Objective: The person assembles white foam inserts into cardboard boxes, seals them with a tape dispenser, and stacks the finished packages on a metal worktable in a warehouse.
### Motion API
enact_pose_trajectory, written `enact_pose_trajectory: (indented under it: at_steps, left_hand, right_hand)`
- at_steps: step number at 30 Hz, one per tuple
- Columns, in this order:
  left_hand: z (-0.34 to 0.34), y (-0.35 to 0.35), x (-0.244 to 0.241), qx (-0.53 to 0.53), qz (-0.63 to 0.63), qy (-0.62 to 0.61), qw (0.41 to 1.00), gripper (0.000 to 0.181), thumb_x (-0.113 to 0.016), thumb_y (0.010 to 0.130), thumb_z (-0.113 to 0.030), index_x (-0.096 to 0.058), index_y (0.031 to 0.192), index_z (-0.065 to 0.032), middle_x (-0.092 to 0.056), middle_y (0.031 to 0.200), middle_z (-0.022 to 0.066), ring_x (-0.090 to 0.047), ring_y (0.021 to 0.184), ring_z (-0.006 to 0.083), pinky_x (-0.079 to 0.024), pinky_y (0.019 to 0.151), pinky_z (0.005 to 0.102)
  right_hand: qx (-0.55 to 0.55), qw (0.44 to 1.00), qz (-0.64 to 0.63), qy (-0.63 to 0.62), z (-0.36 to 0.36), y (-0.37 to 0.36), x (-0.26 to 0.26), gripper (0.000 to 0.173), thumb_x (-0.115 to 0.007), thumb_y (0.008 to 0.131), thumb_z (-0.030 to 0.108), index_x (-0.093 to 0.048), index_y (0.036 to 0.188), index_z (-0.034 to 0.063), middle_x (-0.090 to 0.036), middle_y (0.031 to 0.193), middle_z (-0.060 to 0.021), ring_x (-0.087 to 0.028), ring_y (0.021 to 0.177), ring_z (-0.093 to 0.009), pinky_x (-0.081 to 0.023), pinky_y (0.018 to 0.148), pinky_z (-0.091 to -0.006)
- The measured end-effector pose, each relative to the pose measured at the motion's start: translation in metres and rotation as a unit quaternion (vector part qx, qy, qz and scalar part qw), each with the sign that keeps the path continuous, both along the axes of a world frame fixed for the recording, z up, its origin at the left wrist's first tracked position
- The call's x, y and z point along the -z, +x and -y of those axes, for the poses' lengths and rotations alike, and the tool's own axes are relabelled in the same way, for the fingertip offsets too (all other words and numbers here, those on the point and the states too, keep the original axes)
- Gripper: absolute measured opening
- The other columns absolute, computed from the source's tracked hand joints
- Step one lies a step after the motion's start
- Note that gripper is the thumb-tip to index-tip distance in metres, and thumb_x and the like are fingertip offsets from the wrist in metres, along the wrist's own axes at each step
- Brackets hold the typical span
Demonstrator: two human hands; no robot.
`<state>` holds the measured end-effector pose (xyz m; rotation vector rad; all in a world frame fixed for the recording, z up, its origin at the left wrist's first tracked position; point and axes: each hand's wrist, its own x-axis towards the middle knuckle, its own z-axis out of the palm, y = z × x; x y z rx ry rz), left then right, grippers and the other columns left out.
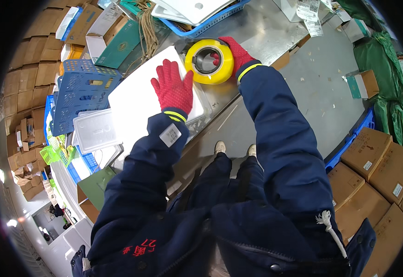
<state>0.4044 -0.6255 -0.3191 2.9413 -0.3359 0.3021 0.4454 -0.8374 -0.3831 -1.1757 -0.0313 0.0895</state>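
Observation:
My left hand (173,88), in a red dotted glove, lies flat on a white foam box (135,93) with its fingers spread. It holds nothing. At the box's far right end, my right hand (235,52) grips a large roll of yellow tape (211,79) from its right side. Some of its red-gloved fingers show through the roll's core; the rest are hidden behind it. The box rests on a metal table (260,24).
Beyond the box stands a blue basket (201,32) with white foam lids, beside a bundle of rope (148,34). To the left are a blue crate (83,93) and a translucent plastic lid (97,130). Cardboard cartons (364,152) are stacked at right, near green sheeting (378,65).

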Motion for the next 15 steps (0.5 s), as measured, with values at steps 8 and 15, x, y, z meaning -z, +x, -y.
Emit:
enact_pose_trajectory:
  at_steps: [8, 15]
  left_hand:
    - [0.002, 0.01, -0.009, 0.113, 0.05, 0.067, 0.99, 0.052, -0.055, 0.089, -0.024, -0.04, 0.137, -0.0126, -0.031, 0.148, 0.0133, -0.026, 0.137, 0.0347, -0.016, 0.111, 0.0536]
    - [0.003, 0.011, -0.018, 0.291, 0.001, 0.019, 0.957, 0.031, -0.059, 0.086, -0.011, -0.059, 0.116, -0.0104, -0.06, 0.119, 0.009, -0.046, 0.123, 0.0332, -0.031, 0.106, 0.0447]
  right_hand:
    - [0.062, 0.994, -0.072, 0.049, -0.004, -0.15, 0.04, 0.036, -0.057, 0.091, 0.027, -0.053, 0.117, 0.0041, -0.062, 0.106, -0.0114, -0.059, 0.099, -0.023, -0.047, 0.091, -0.0328]
    - [-0.083, 0.996, -0.023, 0.015, -0.029, -0.257, -0.021, 0.046, -0.069, 0.079, 0.022, -0.055, 0.118, 0.004, -0.061, 0.109, -0.0167, -0.06, 0.099, -0.033, -0.048, 0.085, -0.0374]
